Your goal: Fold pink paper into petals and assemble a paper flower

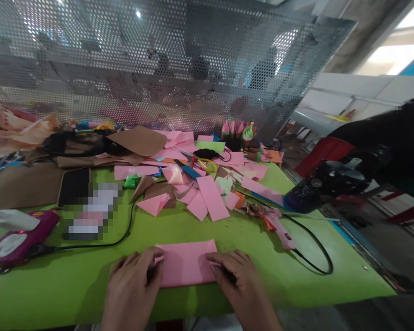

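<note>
A folded pink paper sheet [186, 263] lies on the green tabletop [227, 230] near its front edge. My left hand [133, 285] rests on the sheet's left end with its fingers bent down onto the paper. My right hand [239, 280] presses the right end, fingers curled and pinched on the paper's edge. Both hands are slightly blurred.
Behind the sheet lie several pink paper pieces [212, 197], brown paper [138, 140], scissors [202, 165] and a pink glue gun [276, 223] with a black cable [313, 248]. A magenta case [17, 241] and a phone [74, 186] sit at left. A perforated metal screen [158, 69] backs the table.
</note>
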`<state>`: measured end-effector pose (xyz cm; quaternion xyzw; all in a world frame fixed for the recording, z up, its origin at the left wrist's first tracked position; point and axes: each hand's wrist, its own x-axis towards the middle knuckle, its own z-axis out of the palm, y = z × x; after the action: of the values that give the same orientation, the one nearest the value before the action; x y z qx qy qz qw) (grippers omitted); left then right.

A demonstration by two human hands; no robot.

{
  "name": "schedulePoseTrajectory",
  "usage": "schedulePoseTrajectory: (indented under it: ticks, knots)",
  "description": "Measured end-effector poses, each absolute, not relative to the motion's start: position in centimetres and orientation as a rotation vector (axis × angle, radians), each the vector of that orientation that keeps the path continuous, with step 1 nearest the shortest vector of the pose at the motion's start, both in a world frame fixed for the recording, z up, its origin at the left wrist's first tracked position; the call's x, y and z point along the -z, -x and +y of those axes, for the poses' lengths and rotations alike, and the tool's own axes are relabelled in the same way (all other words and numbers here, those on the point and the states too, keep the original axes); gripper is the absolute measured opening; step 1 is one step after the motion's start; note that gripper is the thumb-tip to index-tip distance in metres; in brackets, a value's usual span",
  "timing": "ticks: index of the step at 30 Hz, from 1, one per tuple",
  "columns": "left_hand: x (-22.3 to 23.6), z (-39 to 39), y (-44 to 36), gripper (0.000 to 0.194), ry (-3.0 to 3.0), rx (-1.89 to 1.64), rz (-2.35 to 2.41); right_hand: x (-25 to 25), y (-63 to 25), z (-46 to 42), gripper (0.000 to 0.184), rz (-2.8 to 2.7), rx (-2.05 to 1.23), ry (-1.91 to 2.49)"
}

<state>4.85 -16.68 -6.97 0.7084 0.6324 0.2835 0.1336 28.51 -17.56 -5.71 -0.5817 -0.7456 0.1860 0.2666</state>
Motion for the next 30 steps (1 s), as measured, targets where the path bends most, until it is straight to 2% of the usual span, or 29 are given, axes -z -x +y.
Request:
schedulePoseTrajectory:
  ticks: [14, 18, 23, 27, 30]
  knots:
    - [6.5, -16.9, -5.1, 0.016, -2.212, -0.676, 1.868, 5.7, -27.8, -17.8, 0.018, -1.959, -0.428, 1.626]
    - [6.7, -16.9, -4.7, 0.026, -2.460, -0.751, 1.948, 5.7, -27.6, -17.9, 0.017, -1.982, -0.358, 1.640]
    - [8.0, -16.2, -4.2, 0.053, -2.857, -0.782, 1.344, 5.5, -27.5, -18.0, 0.017, -2.004, -0.358, 1.663]
    - [8.1, -16.8, -4.1, 0.053, -2.924, -0.595, 1.254, 5.4, -27.3, -18.0, 0.018, -2.013, -0.342, 1.671]
    - [7.9, -18.1, -4.1, 0.050, -3.036, -0.589, 1.260, 5.6, -27.3, -18.0, 0.020, -2.012, -0.320, 1.662]
